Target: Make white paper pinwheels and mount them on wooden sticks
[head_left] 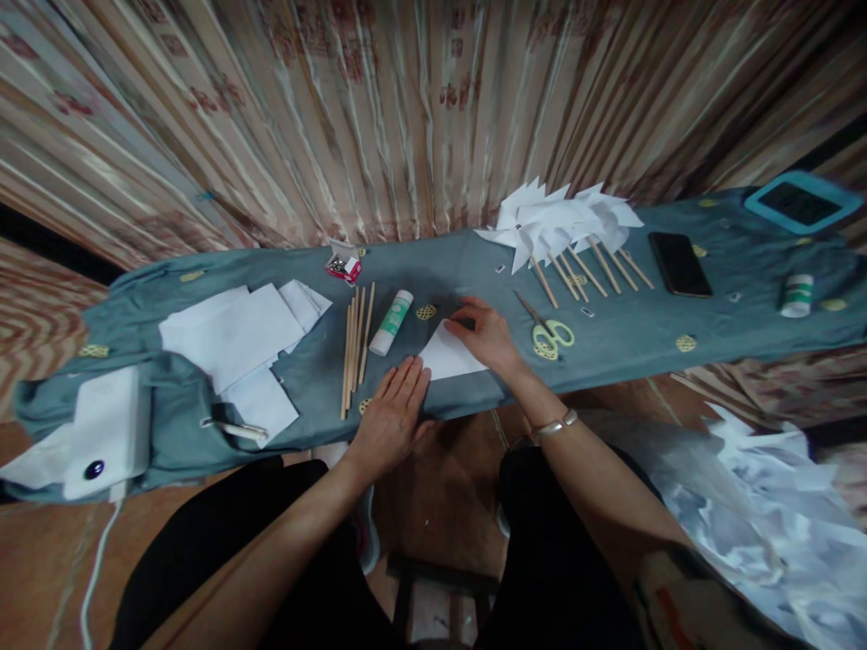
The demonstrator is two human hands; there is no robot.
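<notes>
A folded white paper triangle (pixel 447 357) lies near the front edge of a bench covered in grey-blue cloth (pixel 629 329). My left hand (pixel 396 411) rests flat with its fingers stretched out, the fingertips on the paper's left corner. My right hand (pixel 484 334) lies on top of the paper, fingers pressed down along its upper edge; a bracelet sits on that wrist. Just left of the paper are a glue stick (pixel 391 322) and a bundle of wooden sticks (pixel 357 357). Yellow-handled scissors (pixel 547 332) lie to the right.
Finished paper pinwheels on sticks (pixel 565 230) lie at the back right, beside a black phone (pixel 679 264). White paper sheets (pixel 234 338) lie at left, a small red box (pixel 344 264) at the back, a white bottle (pixel 797 295) and blue tray (pixel 803 203) far right. Paper scraps (pixel 765 515) cover the floor.
</notes>
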